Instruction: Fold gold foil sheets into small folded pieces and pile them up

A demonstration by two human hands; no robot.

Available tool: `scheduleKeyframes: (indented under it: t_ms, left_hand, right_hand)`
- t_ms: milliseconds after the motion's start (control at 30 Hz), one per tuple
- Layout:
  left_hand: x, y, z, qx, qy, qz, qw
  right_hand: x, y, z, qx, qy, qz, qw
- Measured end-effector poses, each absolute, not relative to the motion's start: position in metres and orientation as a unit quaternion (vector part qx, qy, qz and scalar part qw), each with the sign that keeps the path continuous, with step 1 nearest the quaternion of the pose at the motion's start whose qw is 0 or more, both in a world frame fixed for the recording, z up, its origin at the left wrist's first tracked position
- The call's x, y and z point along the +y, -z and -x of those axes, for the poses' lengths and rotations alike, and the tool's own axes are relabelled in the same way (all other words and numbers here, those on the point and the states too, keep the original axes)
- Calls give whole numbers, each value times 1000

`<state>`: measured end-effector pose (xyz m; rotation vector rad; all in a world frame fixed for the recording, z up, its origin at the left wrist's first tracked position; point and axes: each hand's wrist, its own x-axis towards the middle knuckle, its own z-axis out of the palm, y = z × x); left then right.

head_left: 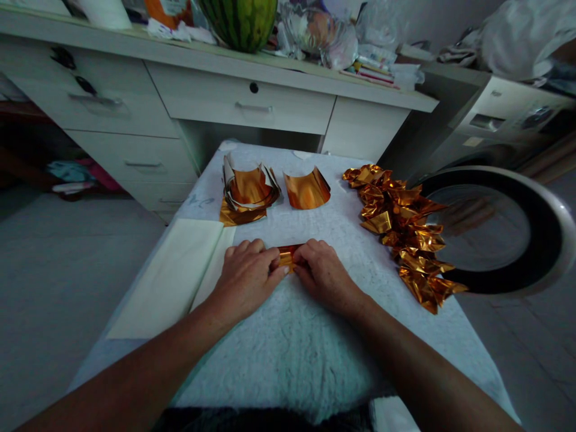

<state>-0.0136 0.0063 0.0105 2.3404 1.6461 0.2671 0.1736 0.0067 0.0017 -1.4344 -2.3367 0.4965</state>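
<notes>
Between my two hands lies a small piece of shiny copper-gold foil paper point(287, 259), low over the cloth-covered table point(288, 354). My left hand point(252, 270) pinches its left end, thumb against the curled fingers. At the right end my right hand point(321, 270) grips it the same way, and both hands hide much of the piece. Just beyond stands a curled stack of foil sheets point(249, 187), with a single curved foil sheet point(307, 189) to its right. A pile of crumpled, twisted foil pieces point(400, 225) runs along the table's right side.
Pale paper sheets point(168, 276) lie at the table's left. Behind is a white drawer desk point(243, 99) bearing a watermelon point(243, 24) and plastic bags point(315, 33). A washing machine's round door point(546, 234) stands open close to the table's right edge.
</notes>
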Motion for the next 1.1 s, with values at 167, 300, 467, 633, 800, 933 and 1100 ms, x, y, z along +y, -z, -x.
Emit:
scheduleKeyframes:
  t_ms: [167,300,467,633,800,933,1100]
  left_hand:
    - [6,0,8,590,-124,-790,110]
    - [7,3,13,601,-136,-774,143]
    - [9,-1,21,599,-122,-764,204]
    - [12,-4,21,598,-99,-764,222]
    - [12,-8,22,597,-90,-764,228]
    - [11,-9,22,597,-90,-765,224]
    - [10,-4,22,605,-121,-756,218]
  right_hand:
    - [6,-5,-169,-814,-174,528,168]
    - [6,-5,-166,-805,-171,544,164]
    - [4,-5,-165,-801,-166,553,157]
    - [5,-5,-169,-797,-183,552,162]
    - [9,-2,-188,-782,-178,572,168]
    - [15,0,-209,-761,-165,610,148]
    - [20,-2,-222,-740,-173,633,148]
